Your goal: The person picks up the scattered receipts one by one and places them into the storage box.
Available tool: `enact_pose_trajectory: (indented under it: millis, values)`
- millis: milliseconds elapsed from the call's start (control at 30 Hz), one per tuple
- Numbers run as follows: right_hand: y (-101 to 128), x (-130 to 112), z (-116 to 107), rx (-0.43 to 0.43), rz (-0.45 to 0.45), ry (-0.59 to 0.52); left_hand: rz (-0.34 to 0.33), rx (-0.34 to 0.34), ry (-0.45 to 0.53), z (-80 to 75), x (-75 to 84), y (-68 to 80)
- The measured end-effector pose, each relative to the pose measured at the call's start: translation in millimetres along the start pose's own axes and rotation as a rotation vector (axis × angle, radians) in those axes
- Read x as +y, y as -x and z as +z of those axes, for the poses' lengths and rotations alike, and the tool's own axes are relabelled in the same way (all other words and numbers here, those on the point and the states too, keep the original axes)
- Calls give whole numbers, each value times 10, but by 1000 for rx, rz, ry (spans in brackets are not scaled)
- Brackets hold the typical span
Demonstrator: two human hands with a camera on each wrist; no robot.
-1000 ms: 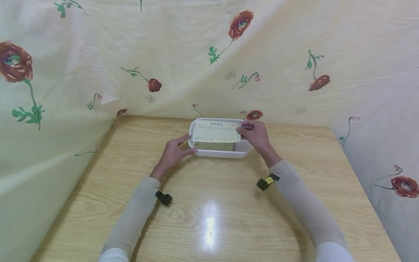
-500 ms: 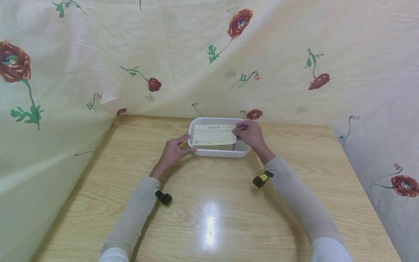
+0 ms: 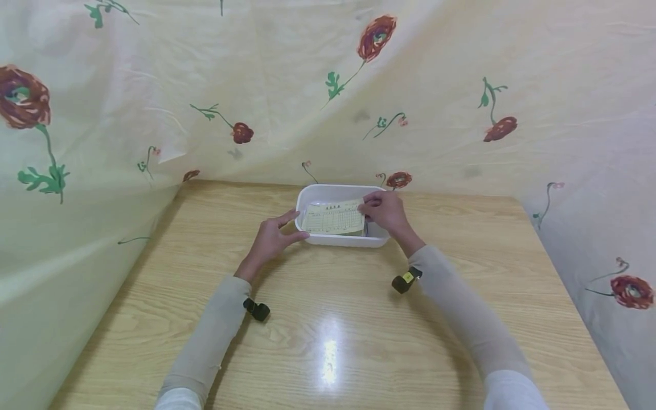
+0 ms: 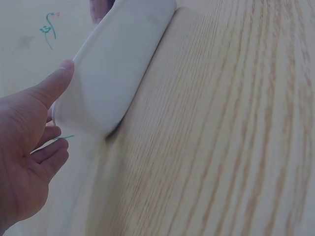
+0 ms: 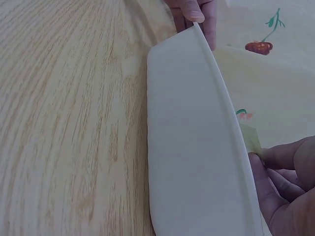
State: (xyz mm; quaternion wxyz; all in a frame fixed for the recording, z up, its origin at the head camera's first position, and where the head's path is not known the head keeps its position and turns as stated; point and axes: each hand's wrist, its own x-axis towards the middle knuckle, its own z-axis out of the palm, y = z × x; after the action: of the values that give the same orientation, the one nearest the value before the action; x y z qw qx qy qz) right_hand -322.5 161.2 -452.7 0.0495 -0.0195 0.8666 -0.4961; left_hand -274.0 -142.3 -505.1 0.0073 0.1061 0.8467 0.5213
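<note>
The right hand (image 3: 385, 212) pinches the right edge of a yellowish printed form (image 3: 333, 218) between thumb and fingertips, holding the sheet low inside a white plastic tub (image 3: 328, 240). Under the form, a stack of similar slips fills the tub's floor, only its front edge showing. In the right wrist view the same fingers (image 5: 283, 162) curl over the tub's rim (image 5: 224, 93), with a corner of the paper just beyond them.

The left hand (image 3: 271, 236) rests against the tub's left end, its fingers straight and relaxed, the thumb laid along the rim and the fingertips touching the near left corner. It grips nothing. The left wrist view shows the thumb (image 4: 51, 86) pressed to the tub's rounded white wall (image 4: 110, 73), the other fingers loosely spread below it.

The tub stands on a light wooden table (image 3: 328, 319), close to its far edge, directly ahead of both hands. Behind the tub and to either side hangs a pale cloth printed with red flowers (image 3: 376, 37). Both forearms wear beige sleeves, each with a small black wrist camera (image 3: 256, 310) strapped beneath.
</note>
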Motion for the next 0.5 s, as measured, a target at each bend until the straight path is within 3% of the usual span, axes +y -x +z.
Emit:
enact_pose_trajectory:
  millis: [500]
  values:
    - [66, 15, -104, -1, -8, -3, 17, -4, 4, -1, -16, -4]
